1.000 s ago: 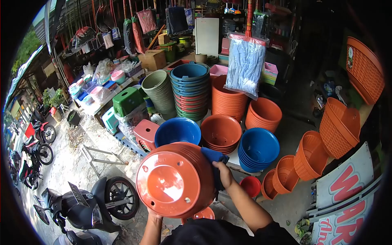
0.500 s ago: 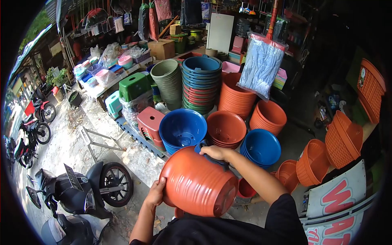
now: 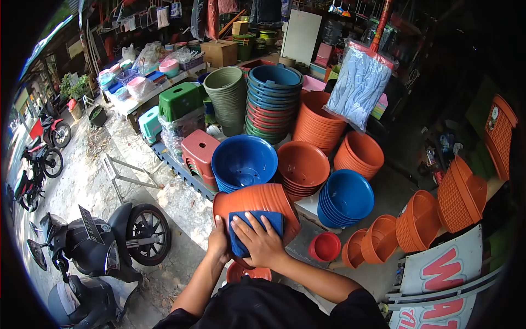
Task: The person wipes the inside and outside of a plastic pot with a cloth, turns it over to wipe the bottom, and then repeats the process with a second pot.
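An orange-brown plastic flower pot [image 3: 246,202] lies tilted on its side in front of my body, its ribbed wall facing up. My left hand [image 3: 219,242] grips its left end near the rim, the thumb along the outside. With fingers spread, my right hand [image 3: 256,239] holds a folded blue cloth [image 3: 274,220] pressed against the pot's side. Just beyond the pot stand a stack of blue pots [image 3: 245,163] and a stack of brown pots [image 3: 303,168]. Below it, an orange pot [image 3: 247,272] partly shows by my shirt.
More blue pots [image 3: 350,196] and a small red pot [image 3: 325,247] are on the right. Orange woven-pattern planters [image 3: 419,219] line the right side. A pink stool [image 3: 200,151] stands left of the stacks. A parked motorcycle [image 3: 104,236] is at lower left. Wrapped mop heads [image 3: 359,85] hang overhead.
The pot has turned and moved slightly up. My right hand, with the blue cloth, has gone from the pot's far upper side to its near side. My left hand keeps its grip.
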Motion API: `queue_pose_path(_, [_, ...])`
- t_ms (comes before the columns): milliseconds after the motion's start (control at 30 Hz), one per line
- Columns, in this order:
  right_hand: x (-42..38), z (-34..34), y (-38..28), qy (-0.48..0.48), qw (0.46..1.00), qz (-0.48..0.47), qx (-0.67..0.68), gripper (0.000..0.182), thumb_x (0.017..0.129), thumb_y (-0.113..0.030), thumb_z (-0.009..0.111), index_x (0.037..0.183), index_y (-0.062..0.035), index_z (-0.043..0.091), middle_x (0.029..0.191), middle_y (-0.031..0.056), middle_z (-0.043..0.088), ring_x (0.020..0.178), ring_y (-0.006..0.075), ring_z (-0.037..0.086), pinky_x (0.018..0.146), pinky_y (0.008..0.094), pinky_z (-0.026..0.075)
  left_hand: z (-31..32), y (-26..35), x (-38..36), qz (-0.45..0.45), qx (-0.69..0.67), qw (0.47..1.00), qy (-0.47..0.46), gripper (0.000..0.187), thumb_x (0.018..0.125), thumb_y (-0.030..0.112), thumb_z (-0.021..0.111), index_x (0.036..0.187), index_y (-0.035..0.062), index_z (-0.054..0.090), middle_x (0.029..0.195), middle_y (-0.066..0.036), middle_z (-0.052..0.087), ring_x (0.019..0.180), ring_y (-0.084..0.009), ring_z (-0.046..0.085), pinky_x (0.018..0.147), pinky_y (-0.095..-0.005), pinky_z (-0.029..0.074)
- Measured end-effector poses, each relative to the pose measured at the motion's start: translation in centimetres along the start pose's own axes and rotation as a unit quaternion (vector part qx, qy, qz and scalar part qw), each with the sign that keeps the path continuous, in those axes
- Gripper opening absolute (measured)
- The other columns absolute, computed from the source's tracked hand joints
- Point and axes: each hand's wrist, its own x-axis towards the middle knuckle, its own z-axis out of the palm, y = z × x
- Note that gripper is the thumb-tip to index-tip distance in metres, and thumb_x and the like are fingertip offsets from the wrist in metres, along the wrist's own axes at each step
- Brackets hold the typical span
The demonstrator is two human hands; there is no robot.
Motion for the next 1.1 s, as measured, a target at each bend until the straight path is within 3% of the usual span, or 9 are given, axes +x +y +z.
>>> queue_pose_path(133, [-3.0, 1.6, 0.2, 0.068, 0.995, 0.05, -0.054, 0.077, 0.076, -0.048, 0.058, 0.144, -0.0156, 0.042, 0.151, 0.0023, 0.038, 0.141, 0.0241, 0.032, 0.116, 0.0482, 0.009, 0.3, 0.5, -1.1, -0.032, -0.111, 0.992, -0.05, 0.07, 0.1, 0.057, 0.025, 0.142, 0.0029, 0.036, 0.143, -0.019, 0.043, 0.133, -0.034, 0.042, 0.112, -0.0527, 0.029])
queue_pose_path(367, [-5.1, 2.4, 1.3, 0.283, 0.931, 0.223, 0.054, 0.067, 0.089, -0.038, 0.043, 0.141, 0.0031, 0.039, 0.149, 0.0254, 0.033, 0.139, 0.0395, 0.029, 0.115, 0.0523, 0.016, -1.4, 0.1, -1.9, -0.062, -0.141, 0.987, -0.052, 0.064, 0.101, 0.054, 0.026, 0.143, 0.0067, 0.037, 0.144, -0.015, 0.045, 0.134, -0.0332, 0.041, 0.111, -0.0546, 0.029])
queue_pose_path(467, [-5.6, 4.0, 4.5, 0.366, 0.767, 0.333, 0.41, 0.058, 0.092, -0.035, 0.043, 0.135, 0.0033, 0.045, 0.141, 0.0201, 0.044, 0.131, 0.0327, 0.04, 0.111, 0.0455, 0.026, -1.9, 0.9, -2.4, -0.063, -0.124, 0.989, -0.048, 0.061, 0.101, 0.051, 0.031, 0.142, 0.006, 0.038, 0.142, -0.015, 0.046, 0.132, -0.0333, 0.043, 0.109, -0.0548, 0.033])
queue_pose_path(567, [-7.5, 4.7, 7.5, 0.383, 0.469, 0.389, 0.694, 0.051, 0.094, -0.032, 0.042, 0.129, 0.0035, 0.051, 0.133, 0.0148, 0.055, 0.123, 0.0259, 0.051, 0.107, 0.0388, 0.036, -3.3, 1.8, -2.4, -0.058, -0.098, 0.993, -0.044, 0.059, 0.101, 0.049, 0.034, 0.141, 0.0055, 0.039, 0.141, -0.015, 0.047, 0.128, -0.033, 0.048, 0.106, -0.0541, 0.039])
queue_pose_path(667, [-6.5, -0.9, 11.3, 0.178, 0.411, 0.483, 0.752, 0.046, 0.092, -0.036, 0.043, 0.119, -0.0028, 0.061, 0.116, 0.0118, 0.066, 0.106, 0.0233, 0.062, 0.095, 0.0357, 0.046, -2.9, 3.2, -3.2, -0.065, -0.023, 0.997, -0.037, 0.058, 0.101, 0.048, 0.037, 0.138, 0.0043, 0.042, 0.133, -0.017, 0.054, 0.119, -0.0321, 0.056, 0.098, -0.0535, 0.047])
queue_pose_path(767, [-5.8, -2.3, 15.6, 0.005, 0.453, 0.486, 0.748, 0.044, 0.089, -0.035, 0.047, 0.113, -0.0015, 0.063, 0.113, 0.0111, 0.067, 0.102, 0.0223, 0.063, 0.093, 0.0346, 0.047, -3.2, 3.2, -2.7, -0.04, 0.06, 0.996, -0.058, 0.059, 0.101, 0.048, 0.038, 0.135, 0.0006, 0.044, 0.129, -0.017, 0.057, 0.114, -0.0312, 0.059, 0.095, -0.0511, 0.049])
queue_pose_path(900, [-2.3, -3.8, 17.8, -0.084, 0.507, 0.452, 0.729, 0.04, 0.087, -0.033, 0.05, 0.11, -0.0038, 0.065, 0.11, 0.0109, 0.067, 0.098, 0.0195, 0.063, 0.09, 0.0328, 0.047, -2.2, 2.8, -2.4, 0.01, 0.117, 0.992, -0.055, 0.059, 0.1, 0.046, 0.041, 0.131, -0.0032, 0.046, 0.124, -0.018, 0.059, 0.109, -0.0295, 0.062, 0.093, -0.0483, 0.051])
queue_pose_path(967, [0.3, -7.2, 15.9, -0.117, 0.638, 0.394, 0.651, 0.039, 0.085, -0.032, 0.052, 0.111, -0.0061, 0.066, 0.111, 0.0119, 0.067, 0.097, 0.017, 0.062, 0.089, 0.0311, 0.047, -1.3, 3.0, -3.0, 0.038, 0.145, 0.987, -0.06, 0.058, 0.099, 0.045, 0.045, 0.126, -0.0058, 0.05, 0.118, -0.017, 0.062, 0.101, -0.0262, 0.064, 0.088, -0.0429, 0.053])
queue_pose_path(1100, [1.7, -3.6, 16.4, -0.264, 0.779, 0.335, 0.459, 0.049, 0.087, -0.033, 0.051, 0.127, -0.006, 0.058, 0.126, 0.0122, 0.061, 0.111, 0.0253, 0.059, 0.099, 0.0322, 0.042, -1.2, 1.9, -2.7, 0.06, 0.26, 0.963, -0.041, 0.056, 0.099, 0.046, 0.048, 0.115, -0.0072, 0.057, 0.106, -0.015, 0.066, 0.091, -0.0211, 0.065, 0.082, -0.0344, 0.053])
